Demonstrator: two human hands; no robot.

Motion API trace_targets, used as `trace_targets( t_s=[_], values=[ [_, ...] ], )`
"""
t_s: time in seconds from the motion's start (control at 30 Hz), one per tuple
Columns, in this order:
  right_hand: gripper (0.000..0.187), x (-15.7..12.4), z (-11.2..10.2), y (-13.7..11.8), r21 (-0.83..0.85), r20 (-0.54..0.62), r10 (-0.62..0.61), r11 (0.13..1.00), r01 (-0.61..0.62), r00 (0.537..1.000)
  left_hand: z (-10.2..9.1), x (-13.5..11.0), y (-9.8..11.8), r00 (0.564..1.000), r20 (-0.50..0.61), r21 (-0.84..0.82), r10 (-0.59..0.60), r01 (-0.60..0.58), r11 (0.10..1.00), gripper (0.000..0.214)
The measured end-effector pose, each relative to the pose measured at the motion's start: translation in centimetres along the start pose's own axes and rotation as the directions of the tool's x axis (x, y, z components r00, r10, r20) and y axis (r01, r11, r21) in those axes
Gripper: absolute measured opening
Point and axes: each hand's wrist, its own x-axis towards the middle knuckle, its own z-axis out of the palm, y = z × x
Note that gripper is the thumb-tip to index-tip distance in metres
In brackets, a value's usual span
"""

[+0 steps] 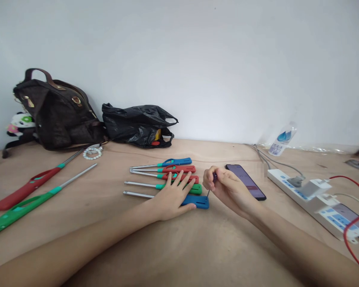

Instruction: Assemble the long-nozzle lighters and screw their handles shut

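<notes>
Several long-nosed lighters with blue, red and green handles lie side by side in the middle of the table. My left hand (175, 195) lies flat and open on their handles, fingers spread, pressing on the nearest blue lighter (201, 202). My right hand (224, 187) is closed in a pinch on a small screwdriver (211, 185), whose tip touches the blue lighter's handle end. A green lighter (197, 188) lies just behind the blue one.
Two more long lighters, red (26, 187) and green (20, 207), lie at the left. A brown handbag (58, 113) and black plastic bag (137, 125) stand by the wall. A phone (247, 181), white power strip (314, 199), red cable (357, 215) and bottle (283, 139) are at right.
</notes>
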Motion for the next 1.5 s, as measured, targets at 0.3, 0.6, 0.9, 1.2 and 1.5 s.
trace_targets(
  t_s=[0.3, 0.6, 0.9, 1.2, 1.5],
  values=[
    [0.023, -0.01, -0.23, 0.12, -0.012, 0.006, -0.005, 1.000, 0.005, 1.000, 0.31, -0.01, -0.16, 0.999, -0.051, -0.027, 0.016, -0.018, 0.999, 0.074],
    [0.017, -0.07, -0.07, -0.04, -0.005, -0.011, 0.003, 1.000, -0.003, 1.000, 0.23, -0.04, -0.16, 0.999, -0.033, -0.011, 0.011, -0.011, 1.000, 0.074],
    [0.023, 0.02, -0.03, -0.14, -0.010, 0.011, 0.023, 1.000, -0.023, 1.000, 0.27, -0.03, -0.13, 0.999, -0.035, -0.030, 0.014, -0.015, 0.999, 0.075],
    [0.022, 0.03, -0.03, -0.07, -0.005, -0.006, 0.023, 1.000, -0.023, 1.000, 0.07, -0.04, -0.06, 1.000, -0.015, -0.021, 0.007, -0.007, 1.000, 0.076],
    [0.029, 0.12, -0.22, 0.11, -0.031, -0.011, 0.034, 0.999, -0.034, 0.999, 0.26, 0.03, -0.15, 1.000, -0.020, -0.014, 0.009, -0.009, 1.000, 0.076]
  ],
)
